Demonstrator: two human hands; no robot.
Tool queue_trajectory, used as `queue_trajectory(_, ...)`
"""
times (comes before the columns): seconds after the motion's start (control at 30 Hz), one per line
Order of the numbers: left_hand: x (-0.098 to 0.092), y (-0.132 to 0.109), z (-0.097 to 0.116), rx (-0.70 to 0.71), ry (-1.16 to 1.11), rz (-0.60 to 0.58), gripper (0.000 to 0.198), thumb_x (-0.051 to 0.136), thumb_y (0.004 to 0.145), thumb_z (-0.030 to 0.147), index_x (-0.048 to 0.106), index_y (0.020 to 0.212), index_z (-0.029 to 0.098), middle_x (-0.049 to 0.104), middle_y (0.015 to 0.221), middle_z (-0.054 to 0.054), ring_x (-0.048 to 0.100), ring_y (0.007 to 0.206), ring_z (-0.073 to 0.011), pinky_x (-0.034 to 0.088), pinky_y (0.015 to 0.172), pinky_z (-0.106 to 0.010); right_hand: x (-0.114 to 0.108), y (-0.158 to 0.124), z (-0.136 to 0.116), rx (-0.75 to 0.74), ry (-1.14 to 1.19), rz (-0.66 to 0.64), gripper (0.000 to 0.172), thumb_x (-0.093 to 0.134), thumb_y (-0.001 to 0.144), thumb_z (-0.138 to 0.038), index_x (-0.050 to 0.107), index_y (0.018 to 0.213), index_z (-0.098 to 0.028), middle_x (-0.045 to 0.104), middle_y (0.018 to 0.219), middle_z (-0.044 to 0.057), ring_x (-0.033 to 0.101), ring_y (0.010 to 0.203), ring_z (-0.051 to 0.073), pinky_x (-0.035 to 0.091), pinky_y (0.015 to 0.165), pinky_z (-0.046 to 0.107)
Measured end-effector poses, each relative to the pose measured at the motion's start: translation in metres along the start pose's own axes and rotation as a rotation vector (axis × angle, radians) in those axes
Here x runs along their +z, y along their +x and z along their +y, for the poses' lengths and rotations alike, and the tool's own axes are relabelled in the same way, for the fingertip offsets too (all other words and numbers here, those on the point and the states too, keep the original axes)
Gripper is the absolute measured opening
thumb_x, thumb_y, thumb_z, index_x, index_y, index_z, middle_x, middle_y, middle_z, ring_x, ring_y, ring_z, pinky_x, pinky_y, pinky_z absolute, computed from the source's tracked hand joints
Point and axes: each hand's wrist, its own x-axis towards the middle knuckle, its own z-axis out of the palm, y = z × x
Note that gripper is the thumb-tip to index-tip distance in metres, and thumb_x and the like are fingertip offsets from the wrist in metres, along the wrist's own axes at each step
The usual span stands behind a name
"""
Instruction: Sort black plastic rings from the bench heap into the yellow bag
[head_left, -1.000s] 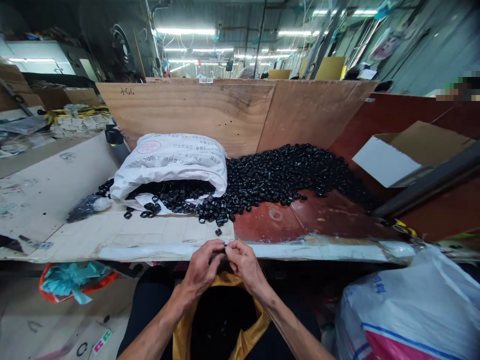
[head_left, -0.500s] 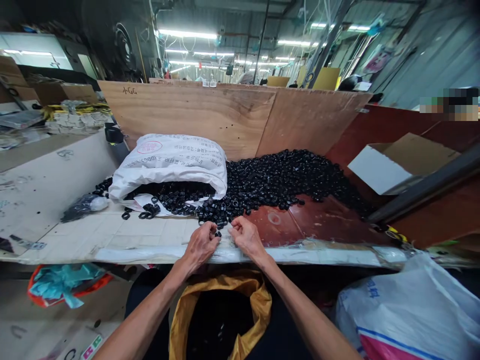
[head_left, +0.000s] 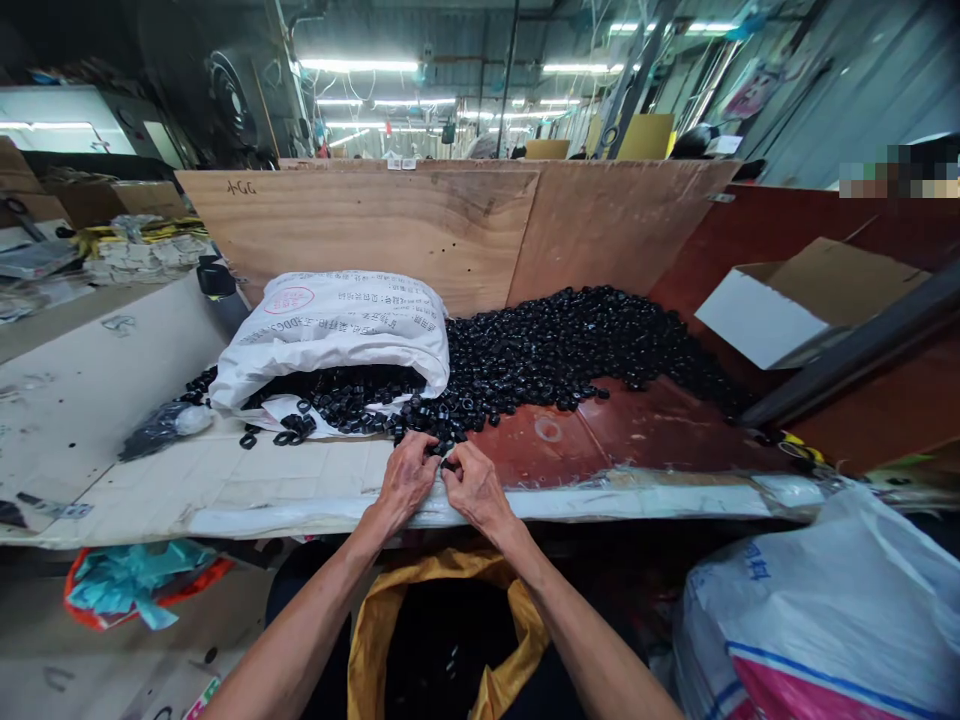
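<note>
Evidently the right hand [head_left: 478, 492] has its thumb and forefinger pinched together on a small black ring [head_left: 448, 464], of which only a dark sliver shows. The left hand [head_left: 407, 477] is curled close beside it, the two sets of fingertips nearly meeting over the table [head_left: 300, 470]; a dark bit shows at the left fingertips too, but I cannot tell whether that grip holds it or it merely lies behind.

Just beyond both grips the loose pile of rings [head_left: 585, 340] begins. Its long axis runs sideways, from the mouth of the white sack [head_left: 337, 325], ahead and to the left, out to the right along the wooden back board [head_left: 375, 215]. Neither hand is clearly nearer to its closest rings. On the person's side of the grips, below the table edge and between the forearms, the yellow bag [head_left: 435, 568] stands with its mouth up.

The pinched ring's own axis is covered by the fingers. The bag's inside is too dark to make out, save a few pale glints; the white sack's depth is in shadow, and the plastic sack [head_left: 817, 600] at right is cut off by the frame.
</note>
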Motion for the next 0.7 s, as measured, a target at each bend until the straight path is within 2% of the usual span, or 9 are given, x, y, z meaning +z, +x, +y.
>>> queue_trajectory(0.17, -0.005, -0.009, 0.001, -0.1, -0.036, -0.018, 0.018, 0.061, 0.076, 0.013, 0.066, 0.092, 0.018, 0.064, 0.083, 0.0, 0.061, 0.066, -0.0138, 0.05, 0.067, -0.027, -0.009, 0.007, 0.0, 0.144, 0.219, 0.039, 0.026, 0.059, 0.076, -0.017, 0.068, 0.1, -0.018, 0.061, 0.09, 0.003, 0.054, 0.062, 0.012, 0.045, 0.06, 0.025)
queue_trajectory(0.3, -0.011, -0.014, 0.005, -0.211, -0.259, -0.07, 0.02, 0.064, 0.074, 0.019, 0.063, 0.094, 0.018, 0.066, 0.083, 0.001, 0.061, 0.064, -0.0118, 0.05, 0.062, -0.024, -0.02, 0.009, 0.003, 0.3, 0.497, -0.009, 0.022, 0.066, 0.073, -0.026, 0.068, 0.094, -0.019, 0.064, 0.077, 0.0, 0.059, 0.063, 0.014, 0.046, 0.059, 0.025)
queue_trajectory(0.4, -0.015, -0.013, 0.007, -0.257, -0.529, -0.109, 0.023, 0.067, 0.077, 0.027, 0.06, 0.097, 0.018, 0.068, 0.091, -0.001, 0.067, 0.074, -0.0131, 0.054, 0.07, -0.026, -0.023, 0.006, 0.002, 0.372, 0.737, -0.055, 0.03, 0.068, 0.076, -0.031, 0.065, 0.103, -0.018, 0.07, 0.072, 0.0, 0.069, 0.07, 0.018, 0.052, 0.069, 0.029)
queue_trajectory(0.5, -0.017, -0.012, 0.006, -0.255, -0.685, -0.121, 0.028, 0.071, 0.078, 0.031, 0.058, 0.099, 0.018, 0.067, 0.092, -0.002, 0.069, 0.086, -0.0161, 0.056, 0.08, -0.029, -0.021, 0.004, 0.001, 0.353, 0.815, -0.087, 0.032, 0.068, 0.078, -0.033, 0.065, 0.105, -0.018, 0.074, 0.079, 0.003, 0.072, 0.077, 0.02, 0.055, 0.076, 0.032)
queue_trajectory(0.63, -0.016, -0.011, 0.006, -0.194, -0.549, -0.165, 0.019, 0.066, 0.08, 0.025, 0.061, 0.097, 0.017, 0.065, 0.093, -0.003, 0.065, 0.085, -0.0149, 0.053, 0.078, -0.027, -0.016, 0.007, 0.003, 0.35, 0.642, -0.054, 0.028, 0.072, 0.071, -0.03, 0.068, 0.097, -0.018, 0.072, 0.075, 0.001, 0.07, 0.07, 0.018, 0.054, 0.068, 0.029)
queue_trajectory(0.7, -0.015, -0.011, 0.008, -0.121, -0.426, -0.154, 0.014, 0.06, 0.079, 0.019, 0.062, 0.093, 0.018, 0.063, 0.093, -0.002, 0.061, 0.082, -0.0139, 0.051, 0.075, -0.026, -0.016, 0.009, 0.004, 0.4, 0.667, -0.044, 0.031, 0.073, 0.069, -0.031, 0.067, 0.096, -0.018, 0.07, 0.071, 0.0, 0.069, 0.067, 0.018, 0.054, 0.066, 0.028)
